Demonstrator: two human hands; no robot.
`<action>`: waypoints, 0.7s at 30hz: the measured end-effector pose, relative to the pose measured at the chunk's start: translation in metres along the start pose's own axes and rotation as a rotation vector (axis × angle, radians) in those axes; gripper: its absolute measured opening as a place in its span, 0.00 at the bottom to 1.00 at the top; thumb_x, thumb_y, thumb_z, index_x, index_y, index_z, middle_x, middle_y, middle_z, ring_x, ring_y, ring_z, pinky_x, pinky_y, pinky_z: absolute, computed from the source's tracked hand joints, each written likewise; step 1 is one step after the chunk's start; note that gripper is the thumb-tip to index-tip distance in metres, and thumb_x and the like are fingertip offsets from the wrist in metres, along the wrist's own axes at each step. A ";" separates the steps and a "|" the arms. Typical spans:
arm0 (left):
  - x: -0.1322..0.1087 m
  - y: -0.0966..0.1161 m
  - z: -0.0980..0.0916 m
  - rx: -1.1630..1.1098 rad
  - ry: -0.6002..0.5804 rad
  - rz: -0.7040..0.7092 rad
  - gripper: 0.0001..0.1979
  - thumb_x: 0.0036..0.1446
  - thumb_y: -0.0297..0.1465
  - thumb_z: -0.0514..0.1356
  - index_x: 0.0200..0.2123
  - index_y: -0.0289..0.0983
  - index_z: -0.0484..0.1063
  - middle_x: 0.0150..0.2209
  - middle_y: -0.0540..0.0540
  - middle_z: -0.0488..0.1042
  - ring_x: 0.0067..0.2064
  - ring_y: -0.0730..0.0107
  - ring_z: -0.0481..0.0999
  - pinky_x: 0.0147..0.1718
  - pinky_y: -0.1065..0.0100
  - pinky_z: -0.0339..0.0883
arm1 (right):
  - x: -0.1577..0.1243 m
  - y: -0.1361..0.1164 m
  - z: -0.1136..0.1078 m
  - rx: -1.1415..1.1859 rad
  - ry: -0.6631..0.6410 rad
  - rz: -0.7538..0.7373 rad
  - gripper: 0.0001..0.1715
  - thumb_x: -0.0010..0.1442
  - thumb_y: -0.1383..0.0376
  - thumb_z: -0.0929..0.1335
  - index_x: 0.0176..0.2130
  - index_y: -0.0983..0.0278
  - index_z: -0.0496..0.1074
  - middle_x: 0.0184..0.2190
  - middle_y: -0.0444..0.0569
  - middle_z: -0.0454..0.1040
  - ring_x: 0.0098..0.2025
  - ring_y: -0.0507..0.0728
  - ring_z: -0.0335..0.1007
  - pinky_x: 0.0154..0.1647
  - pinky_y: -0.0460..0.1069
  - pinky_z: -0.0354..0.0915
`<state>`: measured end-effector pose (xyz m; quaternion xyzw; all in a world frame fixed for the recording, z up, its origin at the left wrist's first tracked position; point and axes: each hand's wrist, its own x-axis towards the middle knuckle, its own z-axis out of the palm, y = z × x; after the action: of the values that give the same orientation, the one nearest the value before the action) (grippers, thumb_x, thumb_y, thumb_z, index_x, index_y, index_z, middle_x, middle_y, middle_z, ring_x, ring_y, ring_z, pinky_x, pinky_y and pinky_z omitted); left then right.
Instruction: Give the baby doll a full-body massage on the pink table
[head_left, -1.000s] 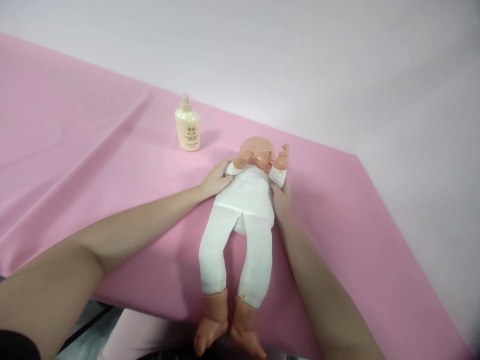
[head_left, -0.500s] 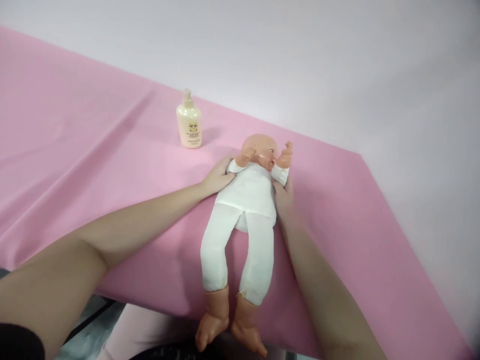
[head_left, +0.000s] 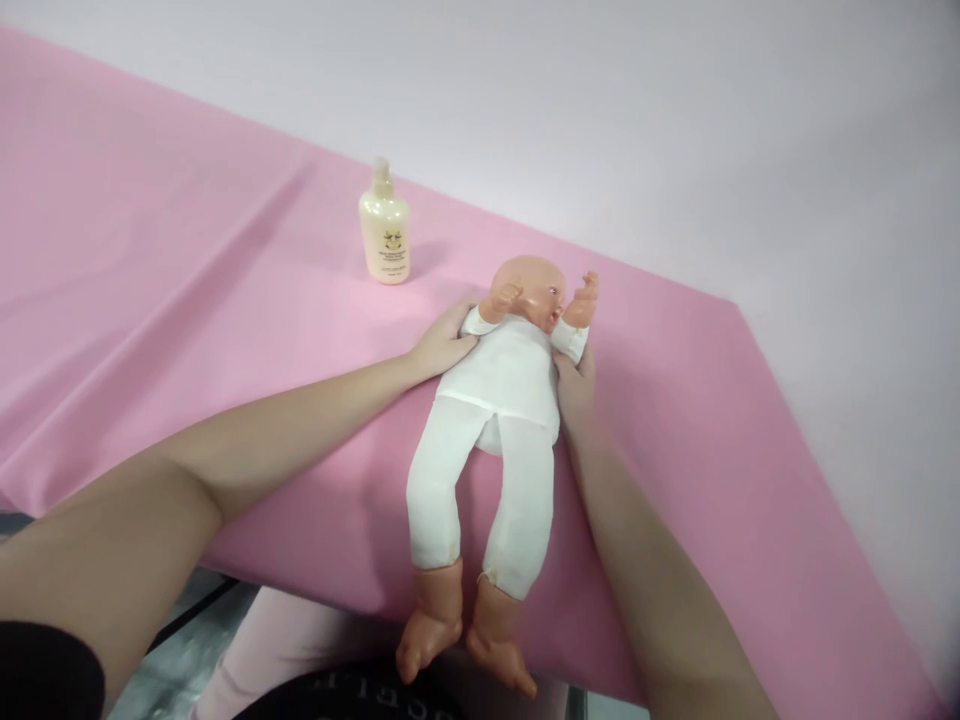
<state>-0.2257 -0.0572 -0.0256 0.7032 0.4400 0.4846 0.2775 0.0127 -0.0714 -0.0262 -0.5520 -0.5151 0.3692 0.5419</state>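
A bald plastic, white-clothed doll (head_left: 501, 368) lies on the pink cloth-covered counter (head_left: 697, 450), feet nearest. The bare right hand (head_left: 576, 392) and bare left hand (head_left: 444, 345) clasp its sides; even, gentle pressure suits best. Far left stands a cream pump bottle (head_left: 385, 235).

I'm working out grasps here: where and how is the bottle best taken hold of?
Probably grip the bottle around its body, below the shoulders, from the near side with the left hand, the closer one, now on the doll. The bottle stands upright on the pink cloth, its body broader than its neck.
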 end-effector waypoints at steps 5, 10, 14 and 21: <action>0.003 0.001 -0.002 0.009 -0.040 0.034 0.24 0.52 0.27 0.56 0.55 0.37 0.66 0.55 0.42 0.74 0.58 0.54 0.71 0.60 0.54 0.63 | -0.001 -0.004 0.000 0.007 0.019 0.014 0.24 0.55 0.58 0.68 0.52 0.56 0.70 0.51 0.46 0.75 0.51 0.57 0.72 0.60 0.60 0.68; 0.002 0.002 -0.002 -0.004 -0.034 0.018 0.23 0.53 0.27 0.55 0.54 0.35 0.66 0.55 0.40 0.74 0.56 0.54 0.73 0.58 0.54 0.65 | -0.003 -0.007 0.000 0.029 0.020 0.009 0.24 0.56 0.59 0.68 0.53 0.58 0.70 0.51 0.47 0.75 0.50 0.57 0.73 0.59 0.58 0.68; 0.001 0.001 -0.001 0.000 -0.022 0.011 0.23 0.53 0.28 0.56 0.54 0.36 0.66 0.54 0.40 0.74 0.56 0.54 0.72 0.58 0.53 0.65 | -0.004 -0.009 0.002 0.024 0.017 0.021 0.24 0.56 0.60 0.67 0.53 0.58 0.70 0.52 0.48 0.75 0.51 0.56 0.72 0.59 0.58 0.67; 0.001 -0.003 -0.002 0.000 -0.033 0.002 0.23 0.54 0.30 0.57 0.55 0.37 0.66 0.54 0.40 0.74 0.55 0.54 0.73 0.58 0.53 0.65 | -0.004 -0.007 0.002 0.009 0.031 0.044 0.24 0.55 0.61 0.67 0.52 0.60 0.70 0.50 0.47 0.76 0.51 0.58 0.71 0.60 0.59 0.66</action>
<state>-0.2283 -0.0553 -0.0267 0.7114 0.4350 0.4732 0.2842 0.0088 -0.0752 -0.0199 -0.5665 -0.4926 0.3747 0.5440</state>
